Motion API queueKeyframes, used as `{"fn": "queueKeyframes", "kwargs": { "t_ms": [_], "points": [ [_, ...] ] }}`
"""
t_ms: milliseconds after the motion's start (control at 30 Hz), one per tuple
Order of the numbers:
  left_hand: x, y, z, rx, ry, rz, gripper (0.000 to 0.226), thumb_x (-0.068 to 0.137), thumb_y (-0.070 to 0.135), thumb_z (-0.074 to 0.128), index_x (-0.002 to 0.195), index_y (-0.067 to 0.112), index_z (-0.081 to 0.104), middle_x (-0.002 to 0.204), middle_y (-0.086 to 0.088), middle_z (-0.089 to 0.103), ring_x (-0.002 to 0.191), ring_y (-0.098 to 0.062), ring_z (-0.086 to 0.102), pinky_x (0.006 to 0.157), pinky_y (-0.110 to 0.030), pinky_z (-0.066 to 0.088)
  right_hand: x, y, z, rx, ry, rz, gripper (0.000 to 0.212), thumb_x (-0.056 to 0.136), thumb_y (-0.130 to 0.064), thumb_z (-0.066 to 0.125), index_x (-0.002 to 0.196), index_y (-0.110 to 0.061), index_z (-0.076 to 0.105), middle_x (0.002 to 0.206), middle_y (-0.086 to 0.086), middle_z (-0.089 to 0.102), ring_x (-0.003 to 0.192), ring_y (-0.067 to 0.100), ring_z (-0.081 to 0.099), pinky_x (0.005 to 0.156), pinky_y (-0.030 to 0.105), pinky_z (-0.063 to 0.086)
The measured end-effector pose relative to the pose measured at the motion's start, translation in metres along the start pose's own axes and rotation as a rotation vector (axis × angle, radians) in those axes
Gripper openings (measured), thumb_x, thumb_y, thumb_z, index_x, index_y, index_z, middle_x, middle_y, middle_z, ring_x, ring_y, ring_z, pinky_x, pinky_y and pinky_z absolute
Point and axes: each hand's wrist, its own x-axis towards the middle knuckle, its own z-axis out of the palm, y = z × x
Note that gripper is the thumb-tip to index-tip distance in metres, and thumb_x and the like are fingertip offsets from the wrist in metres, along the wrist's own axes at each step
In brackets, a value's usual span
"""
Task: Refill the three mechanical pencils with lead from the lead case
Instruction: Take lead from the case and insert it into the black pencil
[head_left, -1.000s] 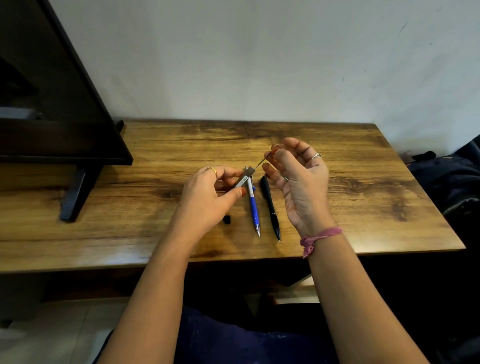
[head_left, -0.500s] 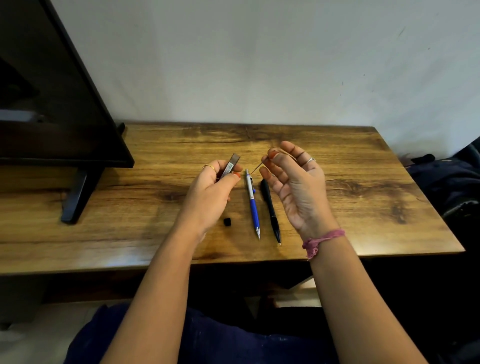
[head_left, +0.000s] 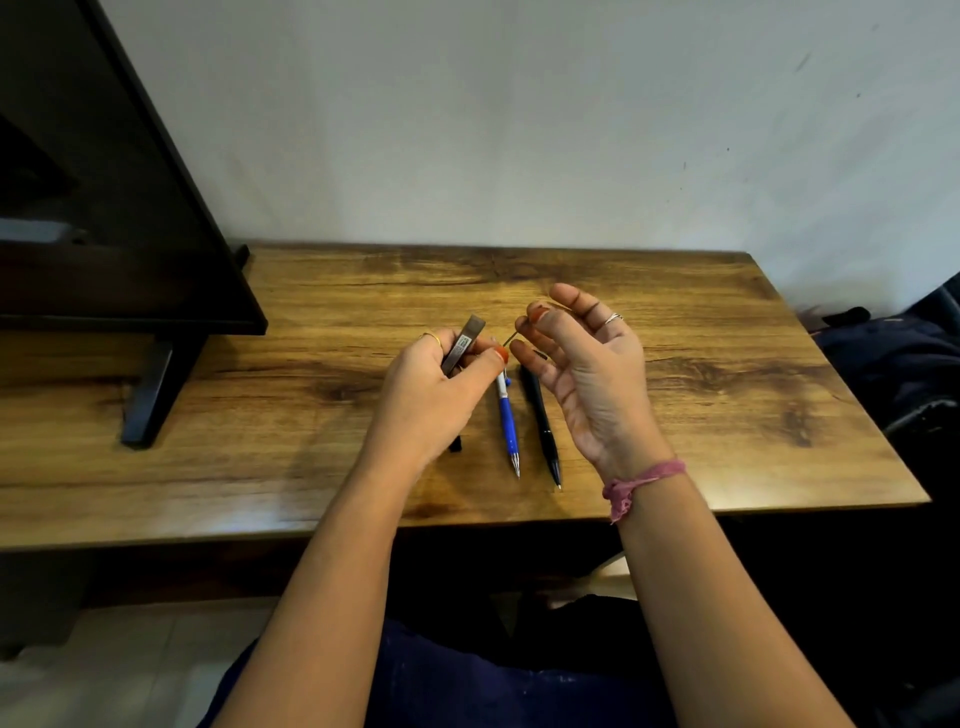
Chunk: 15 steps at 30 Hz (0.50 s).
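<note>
Now, left hand (head_left: 431, 389) raised over the wooden surface (head_left: 701, 384), grip curled round a slim grey lead case (head_left: 464, 344), case tilted with its far end pointing up and away, small label facing the camera. Thumb pressed along the near side of the case, a thin gold ring showing on one finger.

Right hand (head_left: 587, 374) just to the right, palm turned toward the left hand, thumb and forefinger narrowed into a pinch on a thin lead stick (head_left: 511, 336), other fingers loosely spread above, silver ring on one of them. Lead angled down and left, its free end near the left thumb tip; touching or not, cannot tell. Pink cloth band (head_left: 641, 480) tied at the right wrist.

On the surface below the hands, blue and white mechanical pencil (head_left: 508, 423) lying lengthwise, tip toward the near edge, far end hidden under the left thumb. Black mechanical pencil (head_left: 543, 423) just right of it, near-parallel, tip also toward the near edge, far end under the right fingers. Small black cap-like piece (head_left: 455, 444) left of the blue pencil, partly hidden by the left wrist.

Far left, dark monitor (head_left: 104, 208) on a black stand. Far right, off the surface, dark bag (head_left: 893, 364).
</note>
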Motion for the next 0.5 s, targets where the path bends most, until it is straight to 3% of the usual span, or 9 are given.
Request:
{"fn": "queueKeyframes", "kwargs": {
  "t_ms": [200,500],
  "points": [
    [-0.0004,0.0009,-0.0019,0.023,-0.024,0.011,0.011,0.083,0.035,0.067,0.083,0.025,0.071,0.083,0.000,0.072,0.082,-0.018,0.066,0.077,-0.037,0.052,-0.0005,-0.0005,0.0025,0.022,0.010,-0.001,0.022,0.085,0.005,0.065,0.102,-0.009,0.061,0.083,0.005,0.072,0.081,0.020,0.070,0.071,0.033,0.059],
    [0.0019,-0.0021,-0.0054,0.070,-0.068,0.033,0.011,0.084,0.035,0.067,0.077,0.027,0.069,0.060,0.015,0.059,0.054,0.003,0.048,0.054,-0.015,0.040,0.0035,-0.0042,0.0028,0.094,0.060,-0.026,0.020,0.086,0.003,0.065,0.100,-0.011,0.061,0.083,0.004,0.070,0.080,0.019,0.070,0.069,0.030,0.058]
  ]
}}
